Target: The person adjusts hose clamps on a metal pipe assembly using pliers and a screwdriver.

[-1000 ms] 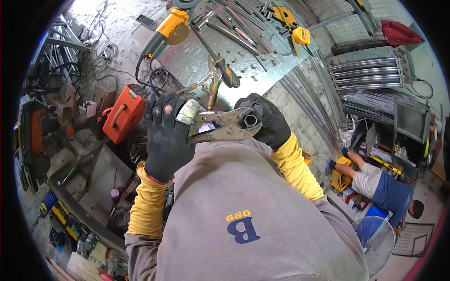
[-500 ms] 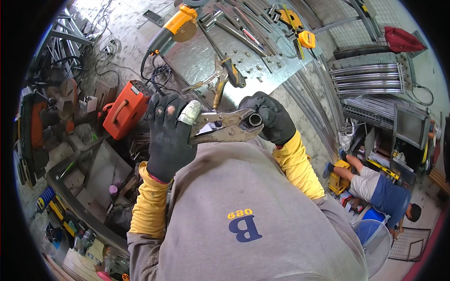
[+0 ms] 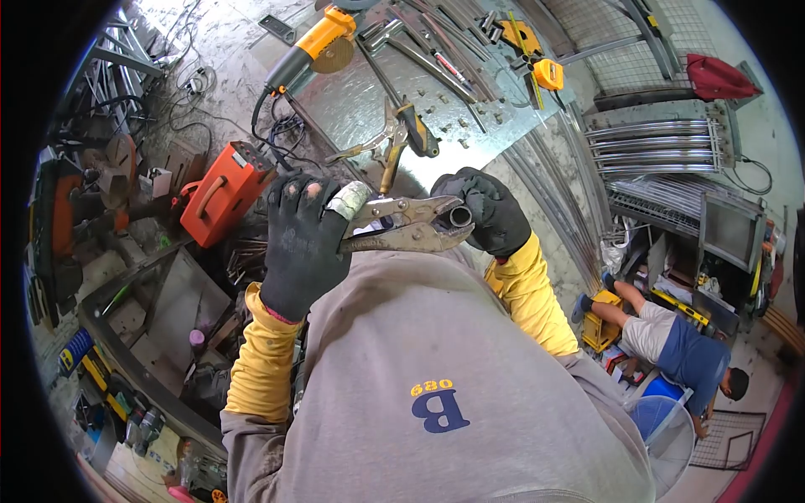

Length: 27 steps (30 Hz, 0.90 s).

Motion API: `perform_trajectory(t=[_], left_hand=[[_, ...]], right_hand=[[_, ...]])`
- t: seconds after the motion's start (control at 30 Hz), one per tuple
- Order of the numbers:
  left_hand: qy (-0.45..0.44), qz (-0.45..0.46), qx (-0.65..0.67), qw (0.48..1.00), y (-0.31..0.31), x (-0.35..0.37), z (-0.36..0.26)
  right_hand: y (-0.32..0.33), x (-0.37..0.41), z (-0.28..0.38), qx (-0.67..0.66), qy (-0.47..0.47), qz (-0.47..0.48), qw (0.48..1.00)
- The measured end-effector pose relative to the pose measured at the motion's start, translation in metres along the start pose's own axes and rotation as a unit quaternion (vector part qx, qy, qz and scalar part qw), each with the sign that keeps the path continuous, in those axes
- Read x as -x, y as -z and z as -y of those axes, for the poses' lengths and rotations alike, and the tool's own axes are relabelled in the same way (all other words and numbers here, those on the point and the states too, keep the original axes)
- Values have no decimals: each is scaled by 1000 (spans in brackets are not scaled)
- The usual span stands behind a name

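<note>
My left hand [image 3: 303, 247], in a dark work glove with a whitish wrap on one finger, is closed around the handles of worn locking pliers [image 3: 407, 238]. The pliers lie crosswise in front of my chest, jaws pointing right. At the jaws sits the round open end of a short metal tube [image 3: 460, 216]. My right hand [image 3: 495, 214], also gloved, has its fingers curled around this tube; most of its length is hidden by the glove. Just beyond my hands, a second pair of locking pliers [image 3: 390, 149] rests on the metal sheet [image 3: 356, 105] beside a dark-handled tool [image 3: 419, 132].
An angle grinder [image 3: 314, 46], steel rods, small metal pieces and a yellow tape measure [image 3: 548, 74] lie on the sheet. An orange machine [image 3: 222, 194] stands left. Cables cross the floor. At right, a person [image 3: 679, 348] bends near a fan [image 3: 662, 432].
The pliers and tube have shifted very slightly to the right and tilted a little. Both hands keep their grip; the view has moved slightly.
</note>
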<state>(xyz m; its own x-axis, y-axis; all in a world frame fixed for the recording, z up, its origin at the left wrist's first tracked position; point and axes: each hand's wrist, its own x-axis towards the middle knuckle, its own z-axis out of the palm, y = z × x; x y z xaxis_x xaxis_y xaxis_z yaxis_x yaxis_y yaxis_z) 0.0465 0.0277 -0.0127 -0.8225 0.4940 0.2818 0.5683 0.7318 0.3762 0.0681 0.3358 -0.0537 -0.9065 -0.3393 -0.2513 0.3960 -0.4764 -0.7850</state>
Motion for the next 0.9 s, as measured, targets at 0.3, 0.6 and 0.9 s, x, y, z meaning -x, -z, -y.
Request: perform_trajectory(t=[0.3,0.6,0.9], left_hand=[[2,70,12,997,-13,11,7],[-1,10,28,1000,-3,-2,-2],[424,27,555,715,-51,77,51]], right_hand=[[1,3,-3,35,17,-18,999],[3,0,9,15,26,-21,999],[19,-2,16,-197,65,15,978]])
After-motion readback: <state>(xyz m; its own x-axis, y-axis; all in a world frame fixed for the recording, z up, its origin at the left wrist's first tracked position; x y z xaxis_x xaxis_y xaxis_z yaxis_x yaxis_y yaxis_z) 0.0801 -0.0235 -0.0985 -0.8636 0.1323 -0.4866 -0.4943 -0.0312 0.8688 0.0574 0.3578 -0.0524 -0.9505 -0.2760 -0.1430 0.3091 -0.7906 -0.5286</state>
